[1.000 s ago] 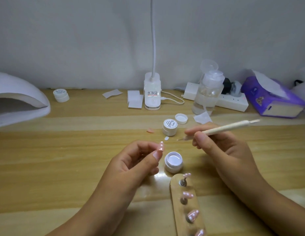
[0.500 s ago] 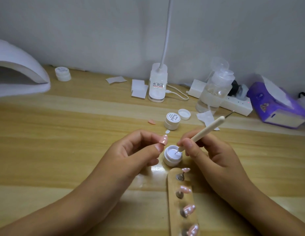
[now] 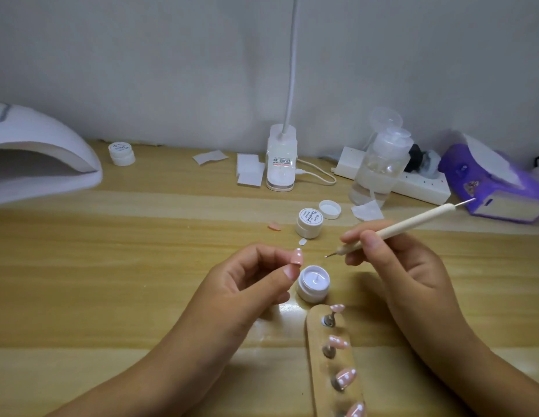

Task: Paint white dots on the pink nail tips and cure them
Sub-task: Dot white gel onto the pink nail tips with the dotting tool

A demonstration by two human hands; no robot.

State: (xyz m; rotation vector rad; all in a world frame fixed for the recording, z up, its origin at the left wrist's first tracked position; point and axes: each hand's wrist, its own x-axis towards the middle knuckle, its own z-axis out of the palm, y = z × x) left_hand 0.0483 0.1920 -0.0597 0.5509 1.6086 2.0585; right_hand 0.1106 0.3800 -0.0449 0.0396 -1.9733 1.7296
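My left hand [image 3: 250, 284] pinches a pink nail tip [image 3: 387, 256] between thumb and forefinger, above the table's middle. My right hand [image 3: 394, 260] grips a cream dotting pen [image 3: 412, 222]; its metal point, with a white bead on it, hangs a little right of the tip and above an open jar of white gel [image 3: 313, 282]. A wooden holder [image 3: 319, 386] at the bottom carries several pink tips with white dots [image 3: 346, 377] on metal stands. The white curing lamp [image 3: 36, 158] sits at the far left.
A closed gel jar [image 3: 309, 222], its loose lid [image 3: 330, 209], a stray pink tip [image 3: 274, 226] and a clear tip lie behind the hands. Further back stand a desk lamp base [image 3: 281, 164], a pump bottle [image 3: 381, 164], a power strip, a purple tissue pack [image 3: 491, 182], wipes and another jar [image 3: 121, 152].
My right hand dipped the pen's point into the open gel jar, then lifted it out towards the pinched tip. My left hand kept holding the tip in place.
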